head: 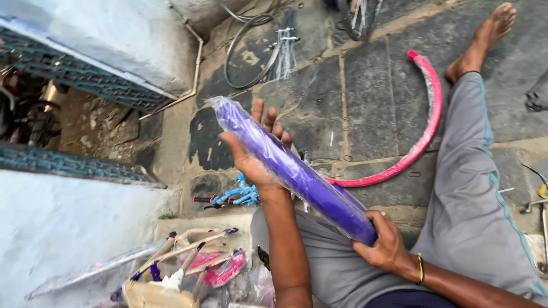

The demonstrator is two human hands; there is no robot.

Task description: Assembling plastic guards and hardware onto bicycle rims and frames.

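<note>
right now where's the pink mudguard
The pink mudguard lies on the stone floor, right of the purple tube, beside the person's outstretched leg.

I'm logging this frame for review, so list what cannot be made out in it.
- Head view: what the purple wrapped part is; plastic wrap covers it.
- Left hand: its palm, hidden behind the part.
- Right hand: its fingertips, curled under the part's end.
- Pink curved part: its near end, hidden behind the purple part.
- Wrapped bundle: cut off by the bottom edge.
</note>
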